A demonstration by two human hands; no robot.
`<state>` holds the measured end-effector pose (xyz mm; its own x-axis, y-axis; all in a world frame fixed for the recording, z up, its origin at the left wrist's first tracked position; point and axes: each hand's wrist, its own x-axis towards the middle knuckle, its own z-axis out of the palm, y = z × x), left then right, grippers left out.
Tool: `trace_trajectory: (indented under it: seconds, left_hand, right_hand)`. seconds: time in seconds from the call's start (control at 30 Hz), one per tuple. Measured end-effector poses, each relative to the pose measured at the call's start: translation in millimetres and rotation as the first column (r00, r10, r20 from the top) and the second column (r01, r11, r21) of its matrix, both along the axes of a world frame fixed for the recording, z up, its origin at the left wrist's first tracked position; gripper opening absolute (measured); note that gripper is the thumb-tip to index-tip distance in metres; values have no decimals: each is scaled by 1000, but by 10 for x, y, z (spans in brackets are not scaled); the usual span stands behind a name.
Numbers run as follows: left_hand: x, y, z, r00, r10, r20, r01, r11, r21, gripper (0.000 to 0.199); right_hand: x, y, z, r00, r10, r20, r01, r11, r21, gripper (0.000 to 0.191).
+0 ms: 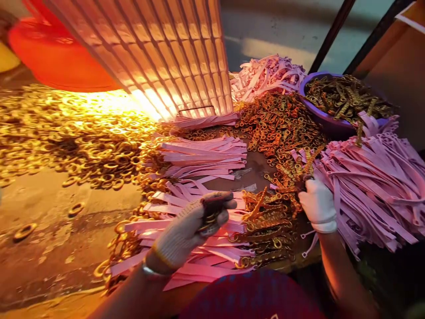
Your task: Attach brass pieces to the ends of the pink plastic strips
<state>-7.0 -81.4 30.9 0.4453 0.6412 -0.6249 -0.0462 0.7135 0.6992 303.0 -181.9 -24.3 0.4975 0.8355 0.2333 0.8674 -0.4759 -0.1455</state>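
My left hand (195, 226), in a pale knit glove with dark fingertips, is curled palm-up above a row of pink straps (204, 150). Small gold-coloured metal rings (210, 218) show between its thumb and fingers. On the right, my right hand (317, 204), in a white glove, is closed at the edge of a heap of gold-coloured metal links (275, 128). Its fingertips are partly hidden, and I cannot make out what they hold. Just beside it spreads a big pile of pink straps with small end loops (372, 186). Gold chain pieces (272, 235) lie between my hands.
Loose gold rings (93, 150) cover the left of the worktop (59, 248). A ribbed translucent panel (166, 57), brightly lit below, stands at the back near a red basin (63, 62). A purple basin (307, 95) full of gold pieces and another pink heap (265, 77) are at back right.
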Motion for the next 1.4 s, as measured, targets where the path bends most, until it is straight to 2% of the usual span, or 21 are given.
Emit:
trace_trajectory:
  seconds: [0.03, 0.1, 0.17, 0.2, 0.27, 0.33, 0.43, 0.5, 0.53, 0.67, 0.77, 0.83, 0.9, 1.0, 1.1, 1.17, 1.23, 1.27, 1.3, 1.33, 1.4]
  left_hand:
    - [16, 3, -1, 999, -14, 37, 14, 1000, 9, 34]
    - [24, 11, -10, 992, -58, 112, 56, 998, 20, 40]
    - [8, 11, -26, 979, -113, 172, 111, 994, 19, 46]
    - [-6, 4, -33, 973, -130, 192, 129, 991, 17, 48]
    - [-36, -34, -45, 965, -143, 219, 139, 990, 34, 54]
    - [-61, -90, -57, 958, -147, 248, 128, 987, 94, 62]
    - [-81, -163, -81, 938, -197, 284, 139, 967, 212, 71]
    - [-89, -184, -98, 939, -232, 254, 172, 956, 239, 67]
    - [-93, -189, -105, 941, -249, 231, 195, 953, 232, 61]
    - [-111, -214, -121, 913, -364, 181, 329, 923, 198, 43]
    - [-109, -278, -108, 840, -447, 307, 415, 895, 166, 46]
    - [-93, -333, -80, 808, -448, 383, 433, 892, 130, 46]
    - [-64, -383, -53, 840, -417, 347, 416, 906, 81, 43]
    - [-17, -438, -60, 939, -278, 202, 273, 961, 51, 34]
    - [-5, -473, -132, 978, -199, 62, 181, 959, 220, 26]
    - [-15, -485, -186, 974, -210, -90, 228, 882, 412, 19]
    - [-21, -480, -227, 958, -183, -222, 280, 767, 577, 15]
    - [-18, -471, -241, 952, -172, -251, 295, 726, 621, 18]
    - [-9, -460, -250, 951, -177, -252, 299, 723, 623, 23]
    - [4, -447, -256, 953, -198, -229, 297, 756, 584, 26]
    - [44, -419, -264, 963, -227, -143, 267, 869, 417, 29]
  right_hand:
    - [22, -27, -49, 997, 21, -71, -13, 993, 113, 13]
    - [35, -48, -91, 971, 80, -226, 8, 931, 365, 20]
    - [-51, -33, -43, 897, 229, -379, 14, 840, 542, 26]
    - [-140, -18, 8, 839, 317, -442, 0, 813, 583, 26]
    - [-398, 18, 130, 696, 474, -539, -87, 801, 592, 22]
    - [-705, 60, 236, 591, 584, -557, -239, 785, 571, 21]
    - [-1091, 121, 321, 531, 729, -432, -526, 683, 507, 33]
    - [-1244, 152, 347, 532, 785, -318, -661, 620, 423, 40]
    - [-1292, 163, 357, 543, 794, -275, -701, 608, 373, 40]
    - [-1374, 172, 370, 578, 786, -221, -744, 619, 254, 27]
    - [-1393, 133, 347, 593, 797, -110, -756, 599, 264, 26]
    - [-1393, 96, 322, 605, 796, -25, -758, 585, 288, 28]
    - [-1379, 62, 294, 612, 789, 63, -764, 568, 306, 26]
    - [-1346, 22, 256, 627, 753, 200, -774, 573, 271, 19]
    - [-1335, -22, 235, 672, 709, 214, -740, 635, 221, 18]
    - [-1351, -54, 232, 695, 700, 164, -718, 668, 194, 22]
    - [-1381, -77, 240, 707, 698, 110, -706, 692, 153, 29]
    - [-1399, -82, 249, 713, 695, 93, -701, 703, 124, 31]
    - [-1418, -83, 263, 720, 689, 83, -694, 714, 89, 30]
    - [-1437, -80, 278, 728, 681, 73, -685, 727, 48, 26]
    - [-1466, -69, 309, 751, 660, 34, -659, 752, -33, 15]
